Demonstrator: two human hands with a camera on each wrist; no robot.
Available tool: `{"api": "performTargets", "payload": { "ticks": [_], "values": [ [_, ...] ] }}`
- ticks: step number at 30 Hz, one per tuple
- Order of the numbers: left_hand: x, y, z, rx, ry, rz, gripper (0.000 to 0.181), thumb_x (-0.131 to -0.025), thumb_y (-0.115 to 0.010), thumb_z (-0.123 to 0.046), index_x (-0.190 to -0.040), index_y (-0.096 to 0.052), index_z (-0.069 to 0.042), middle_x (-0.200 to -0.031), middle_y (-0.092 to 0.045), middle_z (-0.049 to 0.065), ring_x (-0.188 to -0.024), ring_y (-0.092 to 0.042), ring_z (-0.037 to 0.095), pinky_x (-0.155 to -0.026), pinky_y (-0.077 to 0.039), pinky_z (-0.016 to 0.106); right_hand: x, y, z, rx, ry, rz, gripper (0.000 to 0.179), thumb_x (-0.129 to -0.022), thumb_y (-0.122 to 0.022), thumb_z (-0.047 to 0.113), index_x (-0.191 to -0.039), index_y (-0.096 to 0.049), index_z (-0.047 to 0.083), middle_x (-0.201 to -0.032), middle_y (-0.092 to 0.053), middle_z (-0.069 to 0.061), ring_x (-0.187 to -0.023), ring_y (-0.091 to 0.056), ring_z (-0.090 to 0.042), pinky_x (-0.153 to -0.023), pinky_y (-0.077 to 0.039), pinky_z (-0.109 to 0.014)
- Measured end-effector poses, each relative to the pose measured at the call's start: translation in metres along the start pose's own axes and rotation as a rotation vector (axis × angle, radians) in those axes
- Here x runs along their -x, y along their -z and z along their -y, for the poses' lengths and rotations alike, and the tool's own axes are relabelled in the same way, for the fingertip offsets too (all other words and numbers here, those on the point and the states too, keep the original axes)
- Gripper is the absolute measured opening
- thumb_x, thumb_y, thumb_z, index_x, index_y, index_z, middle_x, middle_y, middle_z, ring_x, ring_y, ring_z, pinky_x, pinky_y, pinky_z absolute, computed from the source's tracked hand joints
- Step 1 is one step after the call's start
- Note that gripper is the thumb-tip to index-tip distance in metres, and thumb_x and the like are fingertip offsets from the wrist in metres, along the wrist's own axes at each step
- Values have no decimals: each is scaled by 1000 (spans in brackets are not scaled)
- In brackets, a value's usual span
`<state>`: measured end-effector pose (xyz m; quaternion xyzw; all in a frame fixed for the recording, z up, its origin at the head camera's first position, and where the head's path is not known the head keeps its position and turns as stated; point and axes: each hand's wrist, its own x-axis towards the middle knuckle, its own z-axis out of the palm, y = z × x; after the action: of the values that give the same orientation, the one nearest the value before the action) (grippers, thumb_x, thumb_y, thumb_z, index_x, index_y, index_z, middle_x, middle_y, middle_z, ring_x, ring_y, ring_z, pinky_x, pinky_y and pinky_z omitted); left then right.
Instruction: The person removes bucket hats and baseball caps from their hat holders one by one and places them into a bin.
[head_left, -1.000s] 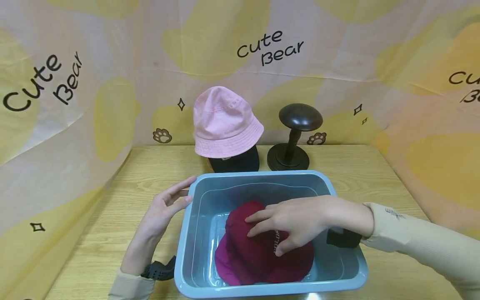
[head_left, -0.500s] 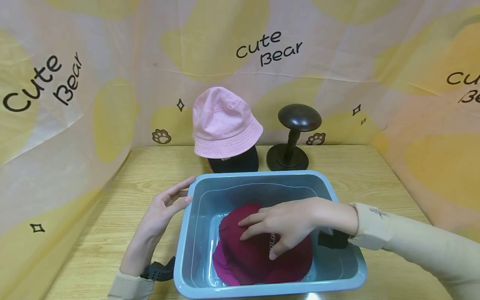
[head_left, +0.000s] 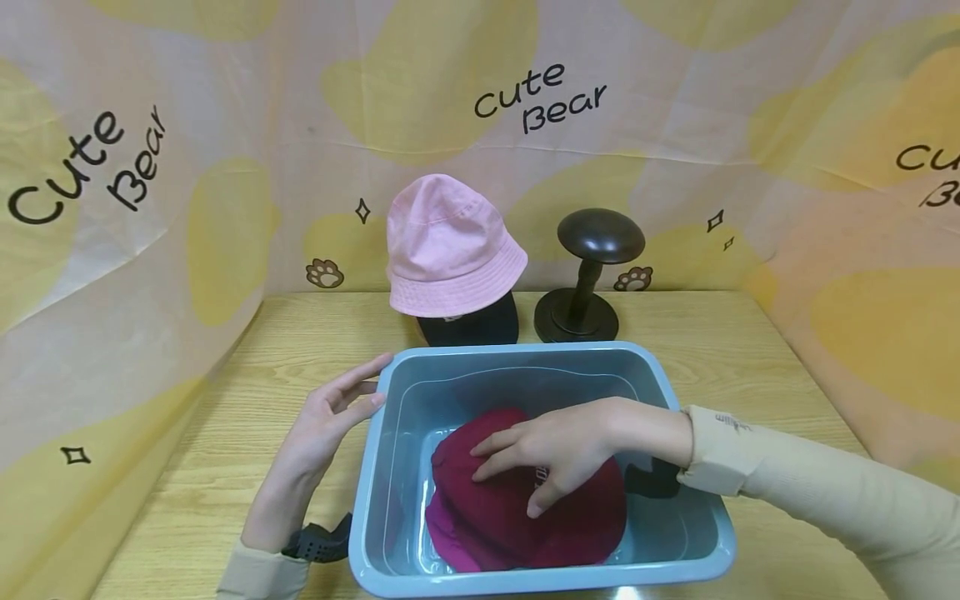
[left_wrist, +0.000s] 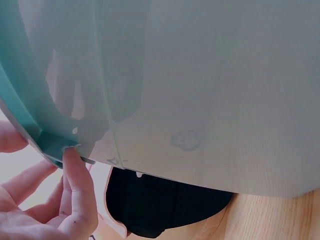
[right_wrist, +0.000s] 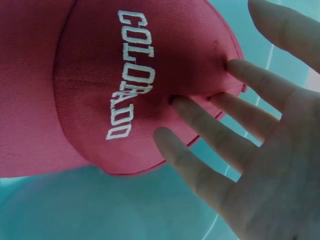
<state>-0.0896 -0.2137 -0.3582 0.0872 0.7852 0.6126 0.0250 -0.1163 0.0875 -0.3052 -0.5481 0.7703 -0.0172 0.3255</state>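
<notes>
My left hand rests its relaxed fingertips against the outer rim of the light-blue plastic tub, at the far left corner. The left wrist view shows its fingertips at the tub's edge. Reaching inside the tub, my right hand lays spread, nearly straight fingers on a dark red cap. In the right wrist view, white letters reading COLORADO run across the cap's front, with the fingertips on its crown. Part of a magenta fabric item shows beneath the cap; the rest is hidden.
Behind the tub, a pink bucket hat sits over a dark cap; what supports them is hidden. To its right stands a dark hat stand with a domed top. Patterned fabric surrounds the wooden table.
My right hand has slid left and slightly down across the red cap, and the cap has shifted a little left under it. The left hand stays at the tub's corner.
</notes>
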Motion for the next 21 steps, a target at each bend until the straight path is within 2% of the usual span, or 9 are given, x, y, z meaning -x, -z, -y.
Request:
{"api": "performTargets", "payload": {
  "ticks": [6, 10, 16, 21],
  "values": [
    [1, 0, 0, -2, -12, 2, 48, -96, -58, -19, -142, -47, -12, -112, -66, 0, -104, -62, 8, -92, -44, 26, 0, -1, 1, 42, 2, -18, 62, -90, -65, 33, -147, -39, 30, -158, -28, 7, -142, -34, -14, -109, -39, -31],
    [1, 0, 0, -7, -13, 1, 48, -96, -58, -19, -142, -48, -13, -114, -66, -1, -104, -62, 8, -92, -44, 26, 4, 1, 3, 96, -3, -87, 61, -90, -66, 35, -145, -40, 34, -156, -32, 7, -140, -38, -16, -106, -42, -32],
    [1, 0, 0, -16, -6, -4, 48, -96, -59, -20, -142, -48, -14, -115, -65, 1, -104, -62, 8, -92, -44, 26, 13, 11, 7, 118, -16, -189, 57, -92, -64, 34, -144, -41, 35, -155, -33, 7, -142, -35, -14, -109, -40, -34],
    [0, -1, -1, -15, -3, -4, 48, -96, -59, -21, -142, -48, -14, -115, -65, 2, -105, -61, 9, -95, -40, 35, 21, 20, 8, 107, -2, -267, 52, -94, -61, 34, -143, -44, 32, -153, -38, 4, -139, -39, -14, -109, -40, -36]
  ]
}}
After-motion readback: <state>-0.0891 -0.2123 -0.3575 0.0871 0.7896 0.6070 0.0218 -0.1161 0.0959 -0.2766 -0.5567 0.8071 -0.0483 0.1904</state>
